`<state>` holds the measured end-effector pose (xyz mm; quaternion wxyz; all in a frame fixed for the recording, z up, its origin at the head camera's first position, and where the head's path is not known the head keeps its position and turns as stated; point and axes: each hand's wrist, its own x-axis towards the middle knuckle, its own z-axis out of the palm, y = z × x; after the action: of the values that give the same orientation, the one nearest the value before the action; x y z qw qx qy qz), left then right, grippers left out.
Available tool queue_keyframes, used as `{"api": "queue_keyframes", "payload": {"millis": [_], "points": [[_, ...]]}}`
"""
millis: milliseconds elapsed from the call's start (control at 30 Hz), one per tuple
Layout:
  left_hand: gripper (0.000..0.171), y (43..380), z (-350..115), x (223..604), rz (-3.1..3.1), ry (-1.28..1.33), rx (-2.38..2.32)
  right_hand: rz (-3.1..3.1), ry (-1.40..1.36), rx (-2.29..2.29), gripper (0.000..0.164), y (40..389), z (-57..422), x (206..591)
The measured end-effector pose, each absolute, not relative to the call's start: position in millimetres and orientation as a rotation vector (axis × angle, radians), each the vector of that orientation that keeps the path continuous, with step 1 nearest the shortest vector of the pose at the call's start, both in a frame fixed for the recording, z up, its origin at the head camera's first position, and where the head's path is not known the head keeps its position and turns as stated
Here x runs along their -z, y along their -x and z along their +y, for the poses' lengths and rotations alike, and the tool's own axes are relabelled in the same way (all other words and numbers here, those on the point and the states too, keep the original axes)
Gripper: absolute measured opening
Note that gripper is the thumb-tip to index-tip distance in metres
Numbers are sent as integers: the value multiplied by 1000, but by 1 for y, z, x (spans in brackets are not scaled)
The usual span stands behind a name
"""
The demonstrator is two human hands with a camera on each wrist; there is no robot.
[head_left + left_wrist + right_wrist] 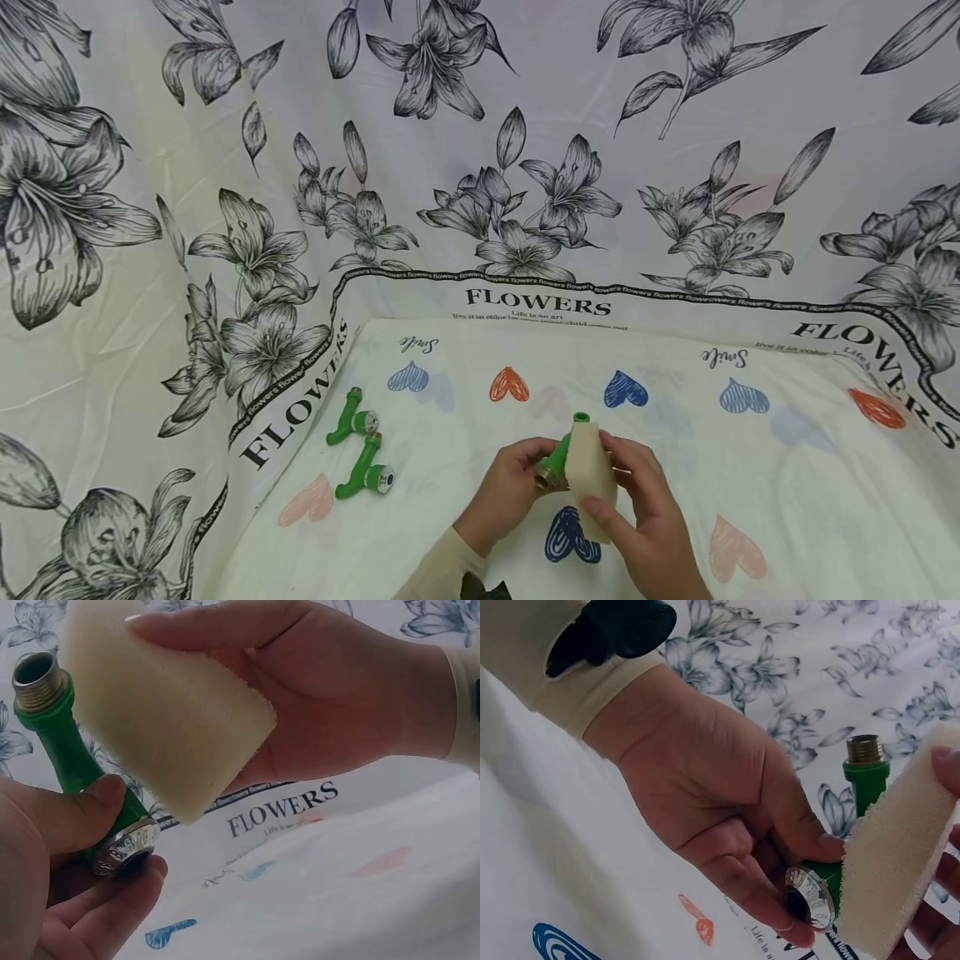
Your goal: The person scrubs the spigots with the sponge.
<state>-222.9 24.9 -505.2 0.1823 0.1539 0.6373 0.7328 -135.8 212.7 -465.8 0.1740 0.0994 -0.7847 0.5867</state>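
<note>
My left hand [504,492] holds a green plastic tap [557,461] with a brass threaded end. In the left wrist view, its thumb and fingers grip the tap near the silver-rimmed knob [127,847]. A thick cream sponge [165,712] is in my right hand [652,521], pinched between thumb and fingers. The sponge stands right beside the tap and covers part of it in the head and right wrist views. Whether the two touch, I cannot tell. The threaded end [865,750] points upward in the right wrist view.
Two more green taps [352,417] with silver knobs lie close together on the left of the white cloth [450,517], which is printed with hearts. Flower-printed curtains [525,208] hang behind and at the sides.
</note>
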Motion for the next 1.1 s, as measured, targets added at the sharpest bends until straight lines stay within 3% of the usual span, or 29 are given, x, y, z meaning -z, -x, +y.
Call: {"api": "queue_keyframes", "payload": {"millis": [533,867,1100], "points": [[22,216,29,506,1693,-463,-2092,-2291,-96,-1350,76,150,220,482],[21,215,29,500,1686,-458,-2067,-2323,54,-1412,69,153,226,487],[21,216,29,504,1697,-473,-2079,-2349,16,-1436,67,152,226,486]]}}
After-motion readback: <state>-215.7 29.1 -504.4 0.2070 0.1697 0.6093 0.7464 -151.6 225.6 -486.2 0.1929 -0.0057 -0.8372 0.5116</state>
